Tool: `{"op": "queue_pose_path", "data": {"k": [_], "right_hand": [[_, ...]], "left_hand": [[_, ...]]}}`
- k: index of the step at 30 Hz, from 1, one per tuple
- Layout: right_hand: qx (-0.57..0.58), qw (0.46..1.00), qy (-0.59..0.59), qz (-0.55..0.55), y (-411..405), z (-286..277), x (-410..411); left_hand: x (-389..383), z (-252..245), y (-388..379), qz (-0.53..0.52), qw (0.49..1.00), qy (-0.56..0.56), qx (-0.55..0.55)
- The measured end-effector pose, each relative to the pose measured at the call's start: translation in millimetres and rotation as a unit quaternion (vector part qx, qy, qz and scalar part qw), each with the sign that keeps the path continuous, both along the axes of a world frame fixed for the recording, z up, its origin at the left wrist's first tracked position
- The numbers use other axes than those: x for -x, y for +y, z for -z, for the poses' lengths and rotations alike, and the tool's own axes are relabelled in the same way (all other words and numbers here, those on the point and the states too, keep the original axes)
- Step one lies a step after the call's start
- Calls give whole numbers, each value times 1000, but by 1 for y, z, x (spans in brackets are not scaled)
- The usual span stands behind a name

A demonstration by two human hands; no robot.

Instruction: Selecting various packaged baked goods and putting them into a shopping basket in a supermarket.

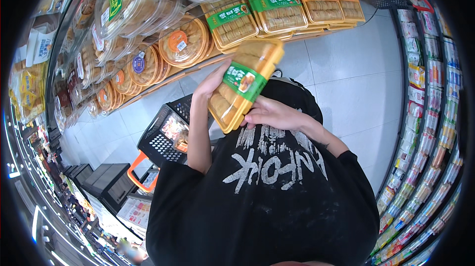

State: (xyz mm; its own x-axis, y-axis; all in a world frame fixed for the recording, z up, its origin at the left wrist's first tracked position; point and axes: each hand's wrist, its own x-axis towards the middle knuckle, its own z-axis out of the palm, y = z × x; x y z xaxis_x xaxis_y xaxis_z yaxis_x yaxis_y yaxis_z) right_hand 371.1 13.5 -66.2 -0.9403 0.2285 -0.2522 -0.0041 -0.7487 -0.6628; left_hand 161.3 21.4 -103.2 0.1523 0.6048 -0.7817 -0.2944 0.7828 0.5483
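Tilted in front of my chest is a clear-lidded plastic tray of pastries (pixel 243 84) with a yellow base and a green printed band. My left hand (pixel 214 80) holds its upper left side. Under its lower right edge, the fingers of my right hand (pixel 269 113) grip the yellow base. Similar green-banded pastry trays (pixel 231 23) lie stacked on the display shelf just beyond. Beside those, round tubs of pastries (pixel 184 41) with orange rims stand in a leaning row.
A black shopping basket (pixel 157 138) with an orange handle (pixel 139 171) holds packaged food at my left. Orange-banded pastry trays (pixel 324 4) sit farther along the shelf. Shelves of small packets (pixel 415 76) curve down the right side. Grey floor tiles (pixel 349 62) show between them.
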Motion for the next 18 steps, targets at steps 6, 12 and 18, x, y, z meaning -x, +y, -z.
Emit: {"op": "queue_pose_path", "data": {"k": [6,12,18], "right_hand": [[-196,970,-143,16,24,14,20],[-132,962,-233,55,80,71,38],[68,930,-265,245,116,134,69]], "left_hand": [[24,48,-3,-117,993,-19,4],[41,101,21,-199,958,179,-101],[56,139,78,-197,896,356,-180]]}}
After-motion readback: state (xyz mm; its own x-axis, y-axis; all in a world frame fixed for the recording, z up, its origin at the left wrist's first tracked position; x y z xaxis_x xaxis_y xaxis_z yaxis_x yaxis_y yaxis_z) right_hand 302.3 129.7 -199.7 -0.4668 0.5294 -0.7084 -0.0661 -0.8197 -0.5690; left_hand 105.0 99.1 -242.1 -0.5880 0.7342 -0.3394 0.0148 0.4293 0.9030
